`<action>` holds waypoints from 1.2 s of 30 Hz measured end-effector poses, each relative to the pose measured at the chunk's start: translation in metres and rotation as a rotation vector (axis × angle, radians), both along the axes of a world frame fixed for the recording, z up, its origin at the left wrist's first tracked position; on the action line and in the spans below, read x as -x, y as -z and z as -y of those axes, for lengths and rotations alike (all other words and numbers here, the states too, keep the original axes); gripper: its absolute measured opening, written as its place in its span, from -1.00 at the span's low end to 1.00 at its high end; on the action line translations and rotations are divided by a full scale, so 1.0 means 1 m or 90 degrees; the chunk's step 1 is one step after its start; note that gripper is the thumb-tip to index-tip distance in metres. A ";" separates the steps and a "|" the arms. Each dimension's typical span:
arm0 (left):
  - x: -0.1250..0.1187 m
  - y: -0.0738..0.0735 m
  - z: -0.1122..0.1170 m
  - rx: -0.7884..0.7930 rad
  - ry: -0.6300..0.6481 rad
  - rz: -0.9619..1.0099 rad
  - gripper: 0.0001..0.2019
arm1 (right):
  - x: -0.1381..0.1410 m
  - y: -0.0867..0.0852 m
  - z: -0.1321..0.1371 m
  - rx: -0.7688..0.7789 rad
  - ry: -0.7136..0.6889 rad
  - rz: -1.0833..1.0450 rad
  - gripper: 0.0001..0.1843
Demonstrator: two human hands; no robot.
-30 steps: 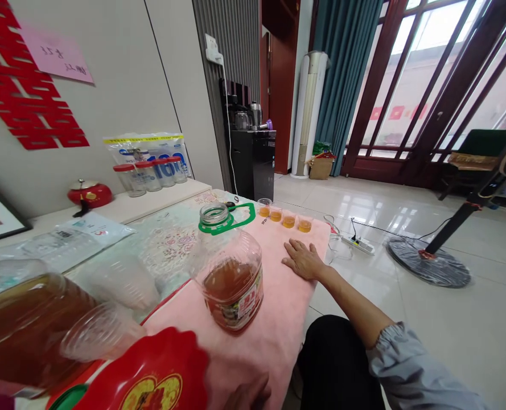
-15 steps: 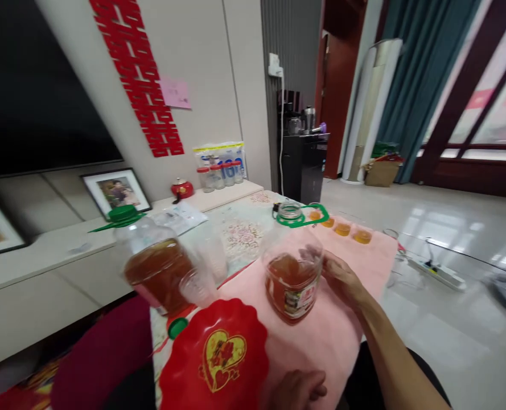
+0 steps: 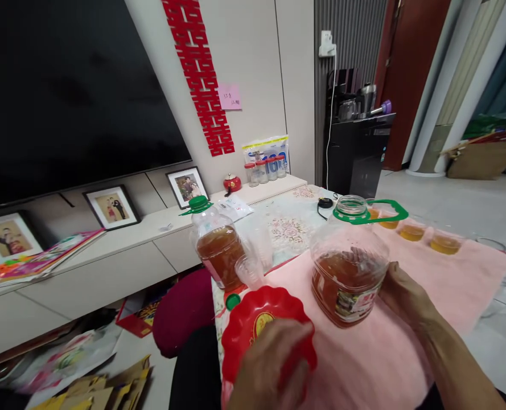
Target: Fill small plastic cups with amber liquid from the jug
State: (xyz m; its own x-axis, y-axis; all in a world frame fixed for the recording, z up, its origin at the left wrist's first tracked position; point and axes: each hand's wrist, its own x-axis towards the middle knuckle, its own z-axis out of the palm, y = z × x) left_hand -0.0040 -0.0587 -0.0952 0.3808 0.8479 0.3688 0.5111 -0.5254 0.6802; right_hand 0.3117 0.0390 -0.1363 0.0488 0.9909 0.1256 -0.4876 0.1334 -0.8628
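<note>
A clear plastic jug [image 3: 333, 279] of brown liquid stands uncapped on the pink cloth [image 3: 376, 364], its green handle [image 3: 391, 210] pointing right. My right hand [image 3: 406, 293] is against the jug's right side, fingers wrapped behind it and partly visible through the plastic. Over the red scalloped plate [image 3: 239, 336] is my left hand [image 3: 270, 364], blurred by motion and hiding much of the plate; whether it touches the plate I cannot tell. A green cap [image 3: 233, 302] lies beside the plate's upper left edge. Clear plastic cups [image 3: 250, 270] lie beyond the plate.
A second jug [image 3: 221, 253] with a green cap stands at the left. Several cups of amber liquid [image 3: 444, 244] line the cloth's far right. Behind are a long white cabinet [image 3: 137, 250], red-lidded jars [image 3: 261, 172] and a black tape measure [image 3: 325, 203]. A maroon stool [image 3: 184, 313] sits left.
The view has turned left, so things sit further right in the picture. My left hand has moved from beside the plate to over it. My right hand stays at the jug.
</note>
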 end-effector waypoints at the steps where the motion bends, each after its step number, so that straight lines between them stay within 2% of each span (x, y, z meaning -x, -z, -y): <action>1: 0.013 -0.013 -0.011 -0.059 -0.033 -0.085 -0.58 | 0.002 0.000 0.001 0.008 0.014 -0.011 -0.65; 3: 0.034 -0.035 -0.034 -0.180 -0.080 -0.213 -0.65 | 0.004 -0.001 0.001 0.019 0.033 -0.025 -0.68; 5: 0.049 -0.047 -0.055 -0.200 -0.119 -0.291 -0.67 | 0.005 0.000 0.001 0.019 0.042 -0.036 -0.71; 9: 0.065 -0.047 -0.088 -0.137 -0.135 -0.375 -0.66 | 0.004 0.002 -0.003 0.011 0.028 -0.053 -0.65; 14: 0.063 -0.049 -0.111 -0.027 -0.143 -0.503 -0.69 | -0.001 0.005 -0.012 0.007 0.007 -0.040 -0.60; 22: 0.047 -0.069 -0.119 0.101 -0.138 -0.632 -0.79 | -0.001 0.006 -0.018 0.004 0.018 -0.040 -0.60; 32: 0.048 -0.071 -0.119 0.137 -0.183 -0.570 -0.88 | -0.001 0.007 -0.020 -0.013 0.017 -0.021 -0.63; 36: 0.050 -0.075 -0.118 0.131 -0.175 -0.531 -0.88 | -0.001 0.007 -0.019 -0.020 0.022 -0.016 -0.64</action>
State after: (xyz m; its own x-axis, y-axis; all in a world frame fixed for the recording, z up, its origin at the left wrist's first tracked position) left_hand -0.0540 0.0593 -0.0202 0.2305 0.9674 -0.1049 0.9703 -0.2205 0.0992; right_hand 0.3127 0.0579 -0.1430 0.0856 0.9843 0.1545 -0.5037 0.1766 -0.8456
